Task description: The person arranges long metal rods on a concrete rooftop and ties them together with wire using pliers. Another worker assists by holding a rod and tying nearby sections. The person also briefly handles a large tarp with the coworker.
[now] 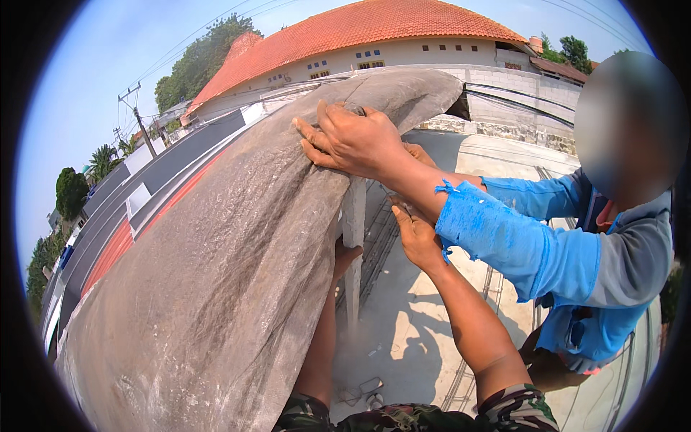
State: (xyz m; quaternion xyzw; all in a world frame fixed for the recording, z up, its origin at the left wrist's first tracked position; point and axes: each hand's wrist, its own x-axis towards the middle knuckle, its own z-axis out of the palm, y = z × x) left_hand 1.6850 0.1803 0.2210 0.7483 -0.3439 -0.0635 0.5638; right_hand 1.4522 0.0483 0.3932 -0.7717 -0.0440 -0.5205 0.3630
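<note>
A large grey-brown tarpaulin (237, 237) drapes in folds from the lower left up to the centre. Beneath its edge stands a pale, narrow post (353, 223). My left hand (347, 260) is closed round this post, partly hidden by the tarpaulin. Right of the post my right hand (417, 236) is raised, thumb and fingers drawn together; what they hold, if anything, cannot be made out. Just above, a co-worker's hand (356, 140) grips the tarpaulin near the post's top. The co-worker's other hand (419, 153) is mostly hidden behind that forearm.
A co-worker in a torn blue sleeve (518, 241) stands close on my right, arms reaching across above mine. Steel reinforcing bars (381, 241) lie on the pale concrete floor (421, 327). Dark cables (518, 101) run past a block wall (504, 79). Roofs (173, 173) spread at left.
</note>
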